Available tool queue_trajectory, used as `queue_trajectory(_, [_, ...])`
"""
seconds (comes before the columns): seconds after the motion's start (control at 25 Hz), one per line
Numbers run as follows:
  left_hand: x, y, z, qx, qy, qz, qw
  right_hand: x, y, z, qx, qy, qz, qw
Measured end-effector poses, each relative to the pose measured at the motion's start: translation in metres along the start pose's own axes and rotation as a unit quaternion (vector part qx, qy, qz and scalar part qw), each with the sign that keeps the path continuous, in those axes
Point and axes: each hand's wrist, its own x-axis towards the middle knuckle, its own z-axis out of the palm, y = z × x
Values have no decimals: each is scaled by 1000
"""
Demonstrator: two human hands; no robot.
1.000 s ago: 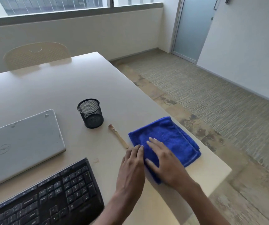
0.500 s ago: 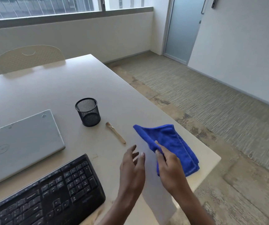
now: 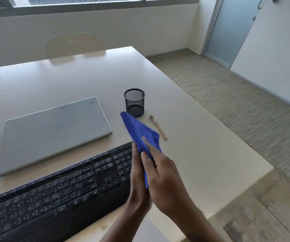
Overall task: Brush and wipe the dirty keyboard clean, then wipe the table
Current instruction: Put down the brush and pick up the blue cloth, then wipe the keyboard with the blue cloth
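Cloth (image 3: 137, 131): blue, soft fine-ribbed pile, folded into a long tapering wedge. It was off the tabletop (image 3: 202, 145), held up between both hands over the right end of the keyboard (image 3: 62, 189). Its pointed tip overlapped the foot of the cup (image 3: 134, 103) in view; whether they touched could not be told.

Left hand (image 3: 138, 173): fingers straight and pressed together, laid flat against the left face of the cloth. Thumb hidden.

Right hand (image 3: 160, 173): fingers curled round the lower cloth, pinching it against the thumb, one finger stretched along the fold.

Keyboard: black plastic, full-size, matte low keys with a smooth wrist rest. It lay slantwise along the near edge of the tabletop, its right end under the hands. Pale specks showed on the tabletop by its near right corner.

Laptop (image 3: 53, 131): shut, flat silver-grey slab with rounded corners and a dull lid. It lay behind the keyboard toward the far edge, apart from it.

Cup: black wire mesh, round, upright, open-topped, toward the right edge.

Brush (image 3: 158, 127): small, pale wooden handle and short tan bristles. It lay flat just right of the cup, not touching it, bristles toward the far edge.

Tabletop: smooth, matt, cream, with a squared near right corner.

Chair (image 3: 75, 44): cream perforated back with a rounded top, at the far edge.
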Motion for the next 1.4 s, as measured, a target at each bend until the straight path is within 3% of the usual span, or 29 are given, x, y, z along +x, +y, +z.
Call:
queue_trajectory(0.16, [-14, 39, -63, -12, 34, 66, 997, -5, -28, 67, 23, -80, -9, 996])
queue_trajectory(0.28, [-23, 63, -111, 128, 108, 125, 978, -11, -36, 110, 85, -146, 1, 986])
queue_trajectory(0.44, [-13, 68, -151, 325, 120, 218, 913, -8, -40, 122, 139, -209, 38, 967])
queue_trajectory(0.6, [-16, 67, -142, 508, 99, 252, 818, 9, -25, 116, 95, -152, 51, 982])
queue_trajectory(0.84, [-5, 59, -148, 594, 86, 232, 765, 43, -11, 106, -123, -60, 4, 991])
queue_trajectory(0.96, [-5, 70, -158, 610, 121, 251, 742, 45, -5, 112, -275, -29, -35, 960])
queue_trajectory(1.08, [10, 96, -168, 660, 177, 258, 683, 42, 3, 119, -379, 13, -108, 919])
queue_trajectory(1.24, [40, 126, -165, 728, 172, 179, 640, 28, 8, 129, -342, 45, -212, 914])
queue_trajectory(1.4, [60, 136, -159, 786, 142, 113, 591, 9, 14, 142, -331, -60, -185, 924])
